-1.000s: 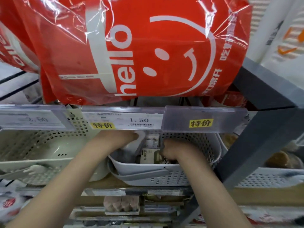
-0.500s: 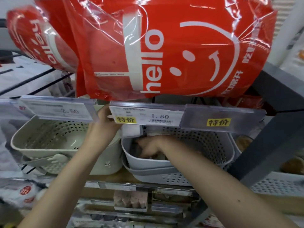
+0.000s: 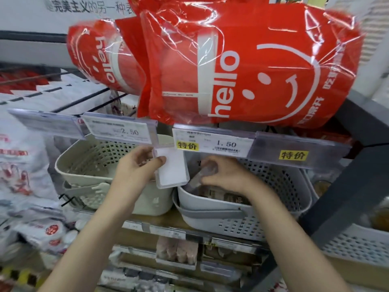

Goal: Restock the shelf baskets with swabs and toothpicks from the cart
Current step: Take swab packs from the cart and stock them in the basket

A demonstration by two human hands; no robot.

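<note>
Our left hand (image 3: 140, 165) pinches a clear flat box of white swabs (image 3: 171, 168) by its left edge, thumb on the front face, holding it at centre frame above the gap between the beige basket (image 3: 88, 167) and the grey basket (image 3: 280, 199). Our right hand (image 3: 223, 172) curls round a small clear tube (image 3: 201, 175), probably toothpicks, just over the grey basket's near-left corner, where brown packets (image 3: 223, 196) already lie. We judge both items light and stiff, with smooth plastic that could slip, so a pinch across the box's narrow sides and a wrap round the tube's middle suit best. The box lid may pop if squeezed on its broad faces.
</note>
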